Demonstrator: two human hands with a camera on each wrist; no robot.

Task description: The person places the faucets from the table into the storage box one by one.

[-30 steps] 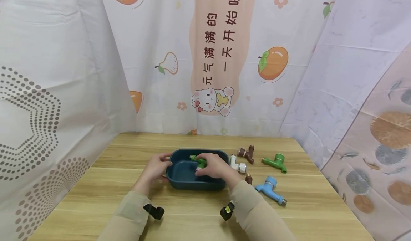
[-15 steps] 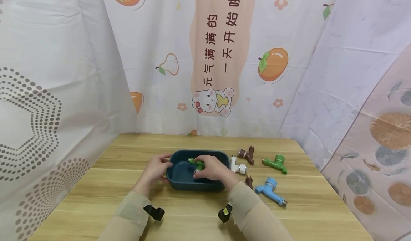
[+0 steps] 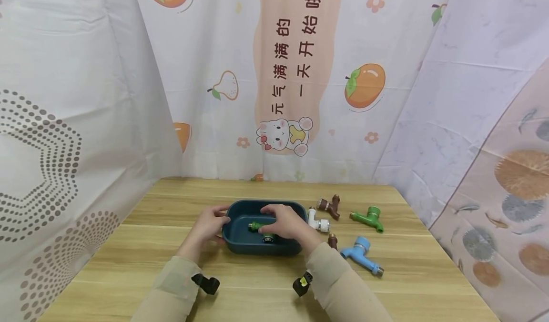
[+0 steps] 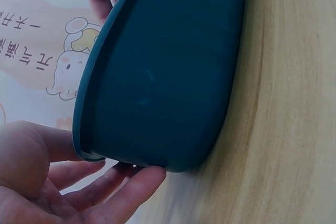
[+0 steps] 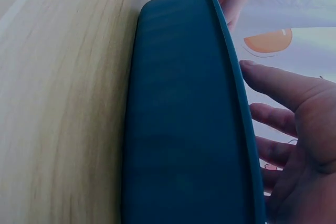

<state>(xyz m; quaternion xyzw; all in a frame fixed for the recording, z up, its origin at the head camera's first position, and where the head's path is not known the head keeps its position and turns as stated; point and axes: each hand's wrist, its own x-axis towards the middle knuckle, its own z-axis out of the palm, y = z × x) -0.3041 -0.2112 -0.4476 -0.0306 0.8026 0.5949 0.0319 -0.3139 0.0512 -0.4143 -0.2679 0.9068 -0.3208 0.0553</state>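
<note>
A dark teal plastic basin [image 3: 257, 249] stands on the table. My left hand [image 3: 209, 224] holds its left end, thumb over the rim and fingers against the outside wall [image 4: 152, 87]. Inside the basin lies a green faucet [image 3: 255, 226], its threaded end pointing left and its round knob toward me. My right hand [image 3: 285, 222] reaches over the right part of the basin, just above the faucet and partly covering it. In the right wrist view the thumb and fingers of the right hand [image 5: 299, 124] are spread apart; the basin wall hides the faucet there.
Right of the basin lie a white faucet [image 3: 317, 222], a brown faucet [image 3: 330, 206], a second green faucet [image 3: 369, 218] and a blue faucet [image 3: 362, 255]. Another brown one [image 3: 332, 240] is partly hidden by the right sleeve. Printed curtains [image 3: 214, 136] enclose the wooden table [image 3: 141, 250].
The green faucet has turned and come down onto the basin floor, with its knob now facing me. The right hand's fingers have spread off it. The left hand stays at the rim.
</note>
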